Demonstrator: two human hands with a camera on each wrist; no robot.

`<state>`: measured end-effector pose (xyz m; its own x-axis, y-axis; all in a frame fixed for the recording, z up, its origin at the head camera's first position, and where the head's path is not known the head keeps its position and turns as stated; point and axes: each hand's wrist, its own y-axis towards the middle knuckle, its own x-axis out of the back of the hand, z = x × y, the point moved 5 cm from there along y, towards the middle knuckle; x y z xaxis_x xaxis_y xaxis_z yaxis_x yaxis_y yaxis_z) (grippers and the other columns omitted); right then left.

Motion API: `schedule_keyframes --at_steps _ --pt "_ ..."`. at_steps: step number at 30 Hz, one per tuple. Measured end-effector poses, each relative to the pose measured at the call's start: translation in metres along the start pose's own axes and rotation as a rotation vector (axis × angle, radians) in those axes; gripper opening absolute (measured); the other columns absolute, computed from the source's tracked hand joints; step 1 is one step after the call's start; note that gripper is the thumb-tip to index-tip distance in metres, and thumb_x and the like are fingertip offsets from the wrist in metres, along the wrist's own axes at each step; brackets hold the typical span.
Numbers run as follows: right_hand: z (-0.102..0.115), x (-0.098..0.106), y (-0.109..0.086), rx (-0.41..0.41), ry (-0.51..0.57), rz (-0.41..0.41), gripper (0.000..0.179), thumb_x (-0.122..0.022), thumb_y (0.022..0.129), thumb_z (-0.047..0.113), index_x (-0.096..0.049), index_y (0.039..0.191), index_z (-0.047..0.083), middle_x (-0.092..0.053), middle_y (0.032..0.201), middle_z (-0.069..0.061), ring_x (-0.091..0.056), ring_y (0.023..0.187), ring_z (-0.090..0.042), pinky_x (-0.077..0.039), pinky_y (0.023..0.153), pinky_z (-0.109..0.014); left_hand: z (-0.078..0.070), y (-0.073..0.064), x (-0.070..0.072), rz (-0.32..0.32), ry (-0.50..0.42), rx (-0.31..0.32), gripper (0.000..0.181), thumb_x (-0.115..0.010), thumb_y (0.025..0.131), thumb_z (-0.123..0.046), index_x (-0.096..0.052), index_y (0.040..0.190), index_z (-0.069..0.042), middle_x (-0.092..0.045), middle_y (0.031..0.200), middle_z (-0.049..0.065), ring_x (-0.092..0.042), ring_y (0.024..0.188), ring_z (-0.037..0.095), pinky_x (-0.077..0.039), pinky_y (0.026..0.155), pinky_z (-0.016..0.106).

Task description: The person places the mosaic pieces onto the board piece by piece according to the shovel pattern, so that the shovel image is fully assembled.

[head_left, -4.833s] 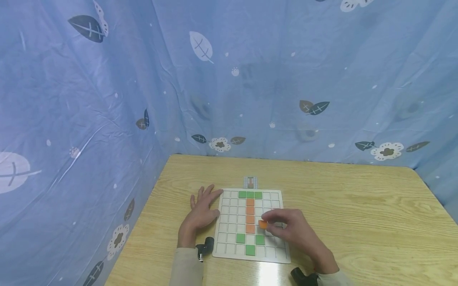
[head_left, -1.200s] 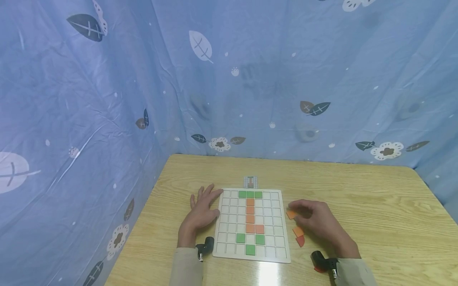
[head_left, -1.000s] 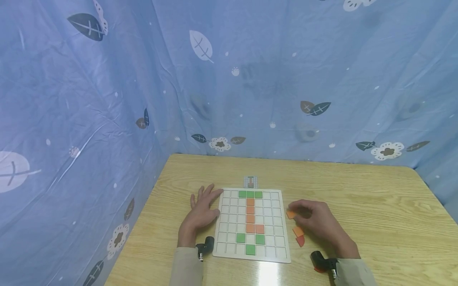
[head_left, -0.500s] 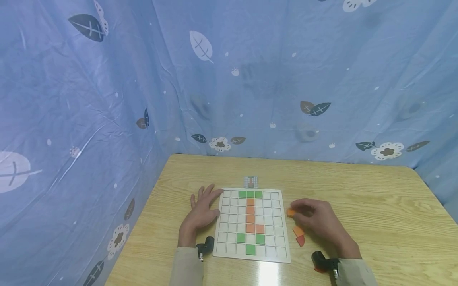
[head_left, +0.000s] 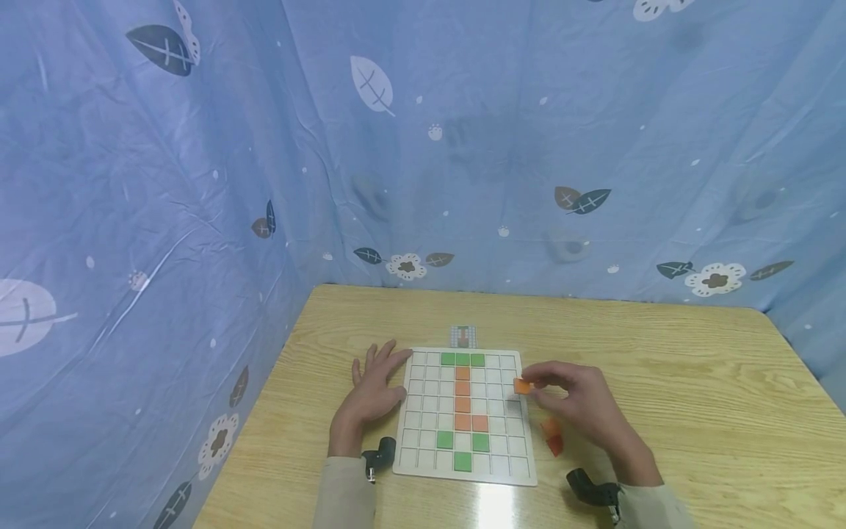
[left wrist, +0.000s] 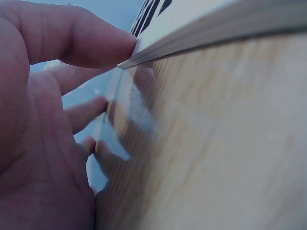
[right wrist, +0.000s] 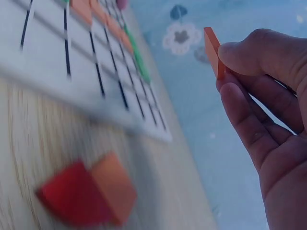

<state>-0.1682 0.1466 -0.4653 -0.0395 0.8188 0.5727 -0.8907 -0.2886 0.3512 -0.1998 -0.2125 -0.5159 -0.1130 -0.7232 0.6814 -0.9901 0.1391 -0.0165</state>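
Note:
A white grid board lies on the table, holding a column of orange square tiles, one more orange tile beside the column's lower end, and several green tiles. My right hand pinches an orange square tile between thumb and fingers over the board's right edge; the right wrist view shows this tile held upright by its edge. With fingers spread, my left hand rests at the board's left side, thumb tip against its edge.
Right of the board, an orange piece and a red piece with a curved side lie together on the wooden table. A small pattern card sits behind the board. A blue curtain hangs behind and at the left.
An orange tile first held over the board now lies beside the orange column. My right hand has picked up another from the right and carried it leftward. My left hand has stayed put.

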Motion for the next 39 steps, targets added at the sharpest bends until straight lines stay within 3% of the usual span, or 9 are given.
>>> schedule_keyframes --at_steps 4,14,23,39 --pt "0.013 -0.007 0.003 0.004 0.005 0.012 0.032 -0.087 0.088 0.001 -0.084 0.111 0.023 -0.083 0.112 0.009 -0.076 0.096 -0.008 -0.067 0.092 -0.034 0.0 0.0 0.0 0.002 0.002 0.0 0.083 -0.063 0.077 -0.005 -0.06 0.158 -0.021 -0.03 0.181 0.013 -0.002 0.171 0.046 0.015 0.131 0.072" --pt "0.034 -0.032 0.006 0.076 0.017 0.043 0.036 -0.086 0.085 -0.003 -0.083 0.109 0.023 -0.082 0.106 0.014 -0.074 0.091 -0.006 -0.067 0.09 -0.034 0.001 0.0 0.0 0.003 0.0 -0.007 0.084 -0.063 0.077 -0.005 -0.059 0.159 -0.021 -0.03 0.181 0.013 -0.002 0.171 0.046 0.016 0.131 0.072" --pt "0.043 -0.057 0.01 0.096 0.074 0.094 0.03 -0.085 0.086 -0.002 -0.084 0.109 0.016 -0.084 0.107 0.009 -0.076 0.092 -0.006 -0.067 0.087 -0.037 0.001 0.001 0.0 -0.001 0.014 -0.003 0.083 -0.064 0.078 -0.005 -0.059 0.159 -0.023 -0.029 0.181 0.012 -0.002 0.171 0.045 0.016 0.131 0.072" --pt "0.037 -0.106 0.013 0.009 0.139 0.244 0.027 -0.089 0.089 0.008 -0.084 0.113 0.02 -0.082 0.106 0.013 -0.076 0.095 -0.003 -0.066 0.09 -0.028 0.002 0.0 0.0 0.002 0.009 -0.007 0.082 -0.064 0.078 -0.006 -0.059 0.159 -0.022 -0.03 0.181 0.013 -0.002 0.171 0.045 0.015 0.131 0.073"
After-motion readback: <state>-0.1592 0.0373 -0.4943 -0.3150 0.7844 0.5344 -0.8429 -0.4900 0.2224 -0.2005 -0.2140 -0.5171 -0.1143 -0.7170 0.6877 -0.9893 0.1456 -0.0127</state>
